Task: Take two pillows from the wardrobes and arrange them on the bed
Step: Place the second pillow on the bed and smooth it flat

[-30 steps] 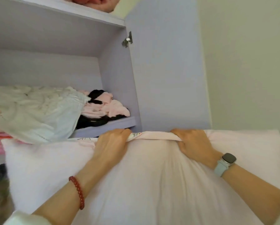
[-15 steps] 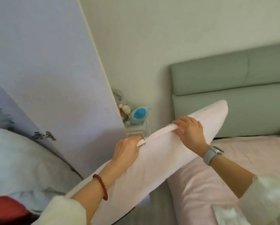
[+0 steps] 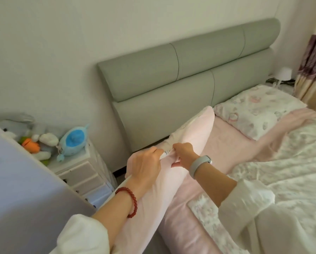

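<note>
I hold a long pale pink pillow edge-on over the left side of the bed. My left hand, with a red bead bracelet on its wrist, grips the pillow's upper seam. My right hand, with a grey watch band, pinches the same seam just beside it. The pillow's far end points at the grey-green headboard. A second pillow with a pink floral print lies flat at the head of the bed on the right.
A lilac wardrobe door stands open at the lower left. Beside it a white bedside drawer unit carries plush toys. A floral quilt covers the bed's right part. A curtain hangs at the far right.
I turned from the wardrobe shelf toward the bed, carrying the pink pillow in both hands. The pillow now hangs over the mattress edge, and my hands sit closer together on its seam.
</note>
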Action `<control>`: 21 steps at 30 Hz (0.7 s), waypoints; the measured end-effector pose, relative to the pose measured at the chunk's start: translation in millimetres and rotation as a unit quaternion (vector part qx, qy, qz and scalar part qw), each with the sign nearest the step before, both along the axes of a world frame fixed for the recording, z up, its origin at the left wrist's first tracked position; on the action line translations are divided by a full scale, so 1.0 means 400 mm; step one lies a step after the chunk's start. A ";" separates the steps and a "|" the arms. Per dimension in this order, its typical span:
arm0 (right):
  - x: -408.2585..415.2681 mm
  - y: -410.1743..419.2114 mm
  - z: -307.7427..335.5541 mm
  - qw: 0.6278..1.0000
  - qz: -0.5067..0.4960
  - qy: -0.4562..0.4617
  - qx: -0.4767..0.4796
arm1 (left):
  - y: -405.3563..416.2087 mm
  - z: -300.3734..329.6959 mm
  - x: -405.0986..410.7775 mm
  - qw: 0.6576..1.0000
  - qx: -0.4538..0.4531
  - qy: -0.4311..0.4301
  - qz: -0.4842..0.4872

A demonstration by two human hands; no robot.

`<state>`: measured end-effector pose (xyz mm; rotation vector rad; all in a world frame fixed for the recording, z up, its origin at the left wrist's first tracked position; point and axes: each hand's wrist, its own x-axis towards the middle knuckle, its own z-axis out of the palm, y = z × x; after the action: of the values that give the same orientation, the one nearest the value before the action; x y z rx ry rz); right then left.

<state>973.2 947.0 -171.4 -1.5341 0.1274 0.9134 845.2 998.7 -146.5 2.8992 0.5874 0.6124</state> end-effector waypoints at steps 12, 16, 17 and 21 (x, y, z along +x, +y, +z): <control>0.468 -0.095 -0.167 0.971 -0.222 -0.087 0.009 | 0.020 -0.169 0.458 0.974 -0.093 0.098 -0.184; 0.489 -0.164 -0.328 0.967 -0.231 -0.023 -0.104 | 0.095 -0.328 0.525 0.959 -0.106 0.219 -0.147; 0.477 -0.172 -0.369 0.970 -0.211 0.001 -0.117 | 0.119 -0.367 0.535 0.957 -0.105 0.236 -0.132; 0.429 -0.178 -0.518 0.970 -0.178 0.068 -0.152 | 0.213 -0.505 0.574 0.949 -0.112 0.279 -0.095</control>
<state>1144.9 875.8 -378.4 -1.6571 0.6467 0.7318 1074.7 1084.1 -348.6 2.8406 0.3861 -0.2986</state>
